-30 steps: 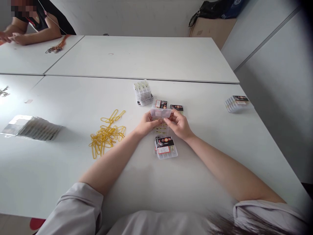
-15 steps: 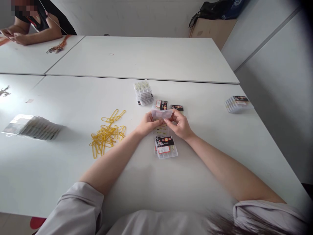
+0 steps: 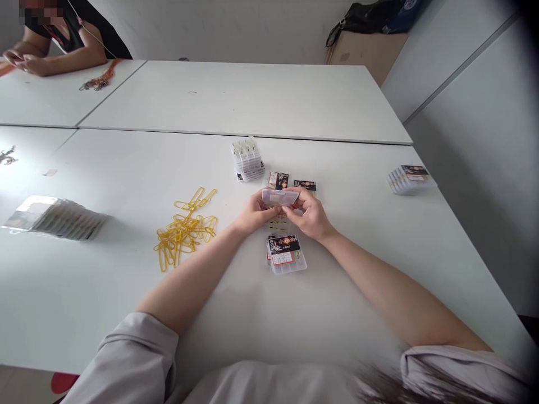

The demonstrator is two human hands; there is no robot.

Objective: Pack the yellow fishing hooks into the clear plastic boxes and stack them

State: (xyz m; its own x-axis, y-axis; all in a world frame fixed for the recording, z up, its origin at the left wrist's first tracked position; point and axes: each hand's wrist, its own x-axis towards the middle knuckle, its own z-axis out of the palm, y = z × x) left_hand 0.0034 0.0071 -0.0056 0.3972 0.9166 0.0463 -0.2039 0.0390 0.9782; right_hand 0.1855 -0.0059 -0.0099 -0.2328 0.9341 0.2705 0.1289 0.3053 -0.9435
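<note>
My left hand (image 3: 252,214) and my right hand (image 3: 309,214) both pinch a small clear plastic box (image 3: 279,196), held a little above the white table (image 3: 126,280). Its lid is tipped up toward the camera. Just below my hands lies a short stack of the same clear boxes with a black-and-red label (image 3: 284,253). Two more labelled boxes (image 3: 278,179) (image 3: 305,184) lie just beyond my fingers. A taller stack of clear boxes (image 3: 247,159) stands behind them.
A loose heap of yellow rubber bands (image 3: 186,228) lies to the left. A fanned row of clear packets (image 3: 54,218) sits at far left, another box stack (image 3: 409,178) at far right. A second person (image 3: 54,39) works at the far-left table.
The lid of the held box has tilted down slightly toward closed. My hands have stayed in place.
</note>
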